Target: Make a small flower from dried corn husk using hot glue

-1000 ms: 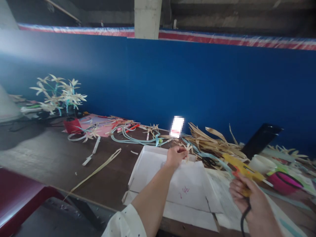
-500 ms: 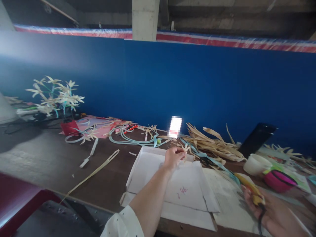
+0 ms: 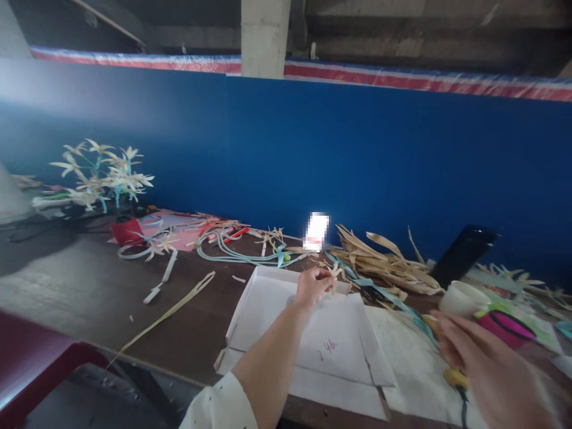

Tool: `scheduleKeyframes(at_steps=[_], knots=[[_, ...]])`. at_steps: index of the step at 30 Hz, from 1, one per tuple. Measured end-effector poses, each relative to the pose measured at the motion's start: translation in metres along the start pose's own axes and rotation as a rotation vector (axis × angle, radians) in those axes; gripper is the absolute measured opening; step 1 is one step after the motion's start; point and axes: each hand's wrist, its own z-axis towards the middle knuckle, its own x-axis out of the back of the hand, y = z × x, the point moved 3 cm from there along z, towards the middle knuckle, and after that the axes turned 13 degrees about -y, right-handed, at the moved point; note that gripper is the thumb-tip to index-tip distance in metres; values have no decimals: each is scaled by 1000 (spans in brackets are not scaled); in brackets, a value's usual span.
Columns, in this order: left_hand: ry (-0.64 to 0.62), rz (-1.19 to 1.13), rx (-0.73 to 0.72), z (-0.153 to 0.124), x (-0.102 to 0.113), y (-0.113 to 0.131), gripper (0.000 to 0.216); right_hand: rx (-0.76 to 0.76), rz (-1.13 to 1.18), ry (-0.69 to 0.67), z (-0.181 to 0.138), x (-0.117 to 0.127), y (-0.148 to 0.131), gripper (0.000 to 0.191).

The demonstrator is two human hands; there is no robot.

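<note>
My left hand point(image 3: 313, 287) reaches over the open white cardboard box point(image 3: 286, 328). Its thumb and fingers pinch a small pale flower of dried husk point(image 3: 334, 275). At the right, my right hand point(image 3: 487, 360) is palm down and somewhat blurred, fingertips drawn together. Anything between those fingertips is too small or hidden to name. Under it lies a yellow corded tool point(image 3: 454, 378), like a glue gun, partly covered by the fingers. A sheet of pale paper point(image 3: 411, 357) spreads beneath the tool.
Dried husks point(image 3: 388, 265) lie behind the box, near a bright pixelated upright rectangle point(image 3: 316, 232). A white cup point(image 3: 462, 298) and pink pouch point(image 3: 507, 328) stand right. Coiled pale-blue tubing point(image 3: 223, 257) lies left, beyond it a husk-flower plant in a red pot point(image 3: 126, 231).
My right hand has turned from palm up with the yellow tool on its fingers to palm down above it. My left hand stays over the box with the flower.
</note>
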Motion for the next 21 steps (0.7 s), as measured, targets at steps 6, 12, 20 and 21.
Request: scheduleKeyframes(at_steps=[6, 12, 20, 21], knots=[[28, 93, -38, 3, 9, -2, 17, -152, 183, -239, 47, -124, 3, 56], [60, 14, -40, 8, 10, -4, 19, -283, 265, -306, 70, -169, 36, 35], [55, -27, -20, 8, 6, -4, 23, -310, 415, -391, 59, -169, 46, 42], [52, -32, -22, 7, 6, -4, 23, -301, 410, -395, 58, -169, 46, 42]])
